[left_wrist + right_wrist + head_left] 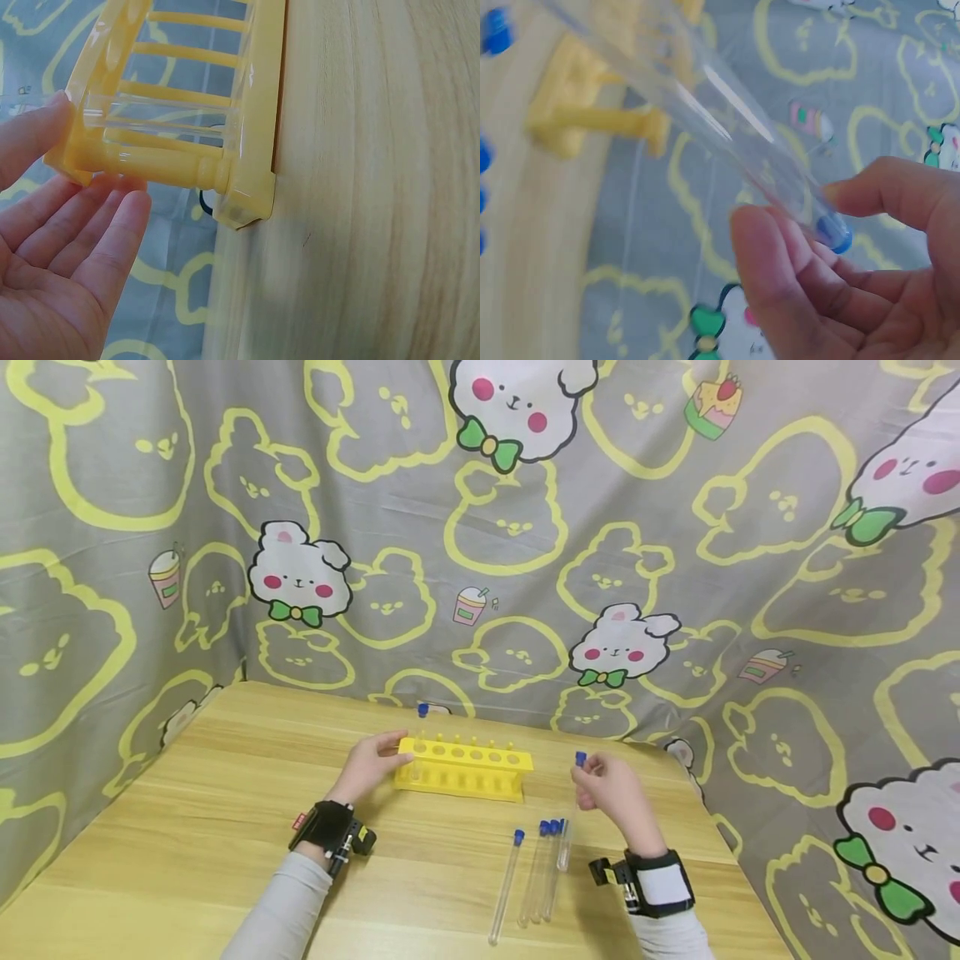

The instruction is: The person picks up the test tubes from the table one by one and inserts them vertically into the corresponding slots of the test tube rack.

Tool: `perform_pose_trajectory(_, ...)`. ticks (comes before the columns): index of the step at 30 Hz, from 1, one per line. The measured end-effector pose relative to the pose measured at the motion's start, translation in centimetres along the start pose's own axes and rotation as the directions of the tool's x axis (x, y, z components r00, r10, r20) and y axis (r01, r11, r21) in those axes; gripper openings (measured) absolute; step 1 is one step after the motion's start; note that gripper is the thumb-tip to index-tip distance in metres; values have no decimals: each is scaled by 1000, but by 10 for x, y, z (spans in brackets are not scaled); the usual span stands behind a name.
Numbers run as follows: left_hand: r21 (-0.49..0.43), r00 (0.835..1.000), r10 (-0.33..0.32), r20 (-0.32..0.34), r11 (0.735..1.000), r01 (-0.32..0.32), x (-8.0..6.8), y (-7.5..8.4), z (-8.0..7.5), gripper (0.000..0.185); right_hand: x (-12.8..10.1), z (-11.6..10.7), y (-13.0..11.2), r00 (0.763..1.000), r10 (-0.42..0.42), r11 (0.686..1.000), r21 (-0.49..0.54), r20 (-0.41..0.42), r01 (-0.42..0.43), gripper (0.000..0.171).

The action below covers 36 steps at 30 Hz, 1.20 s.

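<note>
The left hand (369, 767) rests against the left end of the yellow rack (465, 768), its fingers (82, 225) nearly straight and spread, the thumb on the top edge of the rack and the other fingertips touching the end wall (the left wrist view shows them laid flat there rather than curled round it). The forearm runs toward the rack from the near edge of the wooden table (187, 827).

The right hand (611, 789) is raised off the table to the right of the rack, well apart from it. Its thumb and fingertips (780, 262) pinch a clear test tube (570, 814) close to its blue cap (581, 758).

One capped tube (420, 735) stands upright in the rack's leftmost hole, just beside the left hand's thumb; the other holes along the rack show as open. In front of the rack, toward the person, several more blue-capped tubes (543, 868) lie flat on the table, side by side, and one lies a little to their left on its own. A patterned grey and yellow cloth (525, 527) hangs behind the rack and down both sides.

The held tube stands nearly upright, tilted slightly: cap at the top, closed end pointing down toward the lying tubes, and whether it touches them I cannot tell. Its long axis runs roughly vertical, to the right of the rack.
</note>
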State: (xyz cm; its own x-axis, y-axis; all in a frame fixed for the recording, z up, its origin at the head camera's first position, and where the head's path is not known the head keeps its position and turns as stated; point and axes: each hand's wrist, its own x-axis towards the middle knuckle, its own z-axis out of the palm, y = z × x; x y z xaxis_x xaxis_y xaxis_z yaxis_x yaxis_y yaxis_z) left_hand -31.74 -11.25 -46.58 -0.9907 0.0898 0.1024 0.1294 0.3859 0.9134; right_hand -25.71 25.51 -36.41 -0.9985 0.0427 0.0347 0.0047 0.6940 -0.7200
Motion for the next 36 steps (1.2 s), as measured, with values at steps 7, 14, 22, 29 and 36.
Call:
perform_pose_trajectory(7, 7, 1000, 2, 0, 1000, -2, -1, 1, 0, 56, 14, 11, -38, 984, -142, 989, 19, -105, 145, 22)
perform_pose_trajectory(14, 11, 1000, 0, -5, 1000, 0, 0, -1, 0, 57, 25, 32, -68, 940, -267, 952, 95, -214, 292, 16)
perform_pose_trajectory(22, 14, 1000, -4, -17, 1000, 4, -1, 0, 0, 56, 36, 64, -93, 810, -450, 855, 80, -376, 512, 14)
perform_pose_trajectory(29, 16, 1000, 2, -26, 1000, -1, -1, -1, 1, 54, 44, 98, -106, 753, -500, 783, 148, -428, 604, 13)
perform_pose_trajectory(36, -1, 1000, 8, -21, 1000, -8, -1, -1, 0, 56, 52, 125, -106, 766, -497, 791, 152, -407, 593, 10)
